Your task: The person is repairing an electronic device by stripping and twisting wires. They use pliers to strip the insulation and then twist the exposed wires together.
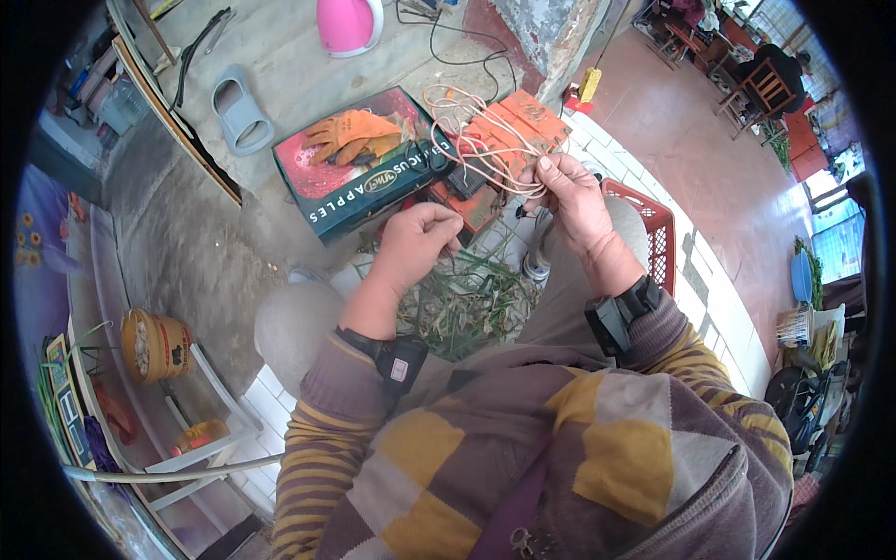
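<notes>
the right hand (pixel 576 205) pinches a pale, thin cable (pixel 511 180) between thumb and fingers, its palm side turned partly inward; the left hand (pixel 418 245) has its fingers curled in toward the thumb, and i cannot tell whether anything is gripped between the tips; the cable is in front of the person, looped loosely over orange block-shaped units (pixel 525 117), with its near strands at the right hand's fingertips; a small black ribbed part (pixel 464 181) sits among these units, between the two hands; just left of them is a green and red carton (pixel 301 168), with orange work gloves (pixel 353 131) lying on top of it; below the hands, between the person's knees, is a heap of green leafy scraps (pixel 467 313); a red plastic crate (pixel 664 238) stands beside the right knee; each wrist wears a black strapped device, one on the left (pixel 401 362) and one on the right (pixel 611 322); farther off, beyond the carton, are a grey slipper (pixel 243 114) and a pink kettle (pixel 343 23); at the upper right, a person in dark clothing sits on a wooden chair (pixel 767 86), well apart from the hands.
</notes>
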`<state>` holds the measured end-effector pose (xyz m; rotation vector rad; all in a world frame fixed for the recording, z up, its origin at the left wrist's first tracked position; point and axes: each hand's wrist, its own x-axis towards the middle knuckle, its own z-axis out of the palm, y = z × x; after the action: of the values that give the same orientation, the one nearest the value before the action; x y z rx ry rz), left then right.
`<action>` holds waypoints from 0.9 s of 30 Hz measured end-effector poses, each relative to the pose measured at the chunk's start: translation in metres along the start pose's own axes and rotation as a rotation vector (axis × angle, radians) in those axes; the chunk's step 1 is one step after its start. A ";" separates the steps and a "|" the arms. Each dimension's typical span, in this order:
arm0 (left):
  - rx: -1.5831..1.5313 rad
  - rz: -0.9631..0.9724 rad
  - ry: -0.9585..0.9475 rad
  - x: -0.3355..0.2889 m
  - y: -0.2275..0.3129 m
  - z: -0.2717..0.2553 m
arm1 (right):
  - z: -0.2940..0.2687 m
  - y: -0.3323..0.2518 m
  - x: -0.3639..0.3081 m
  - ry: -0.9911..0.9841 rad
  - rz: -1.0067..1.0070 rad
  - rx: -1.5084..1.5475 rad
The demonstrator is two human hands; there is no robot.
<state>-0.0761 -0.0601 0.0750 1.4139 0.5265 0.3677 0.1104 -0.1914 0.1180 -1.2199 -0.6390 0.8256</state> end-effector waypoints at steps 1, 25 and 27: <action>0.073 -0.025 0.010 -0.001 -0.002 0.000 | 0.002 -0.001 -0.001 -0.022 -0.017 0.024; -0.060 0.207 0.211 -0.008 -0.002 0.000 | 0.024 0.032 -0.013 -0.131 0.073 -0.054; -0.045 0.222 0.194 -0.009 -0.002 0.001 | 0.025 0.032 -0.013 -0.134 0.106 -0.119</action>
<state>-0.0831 -0.0663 0.0740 1.4049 0.5159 0.6968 0.0764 -0.1839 0.0929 -1.3222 -0.7458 0.9753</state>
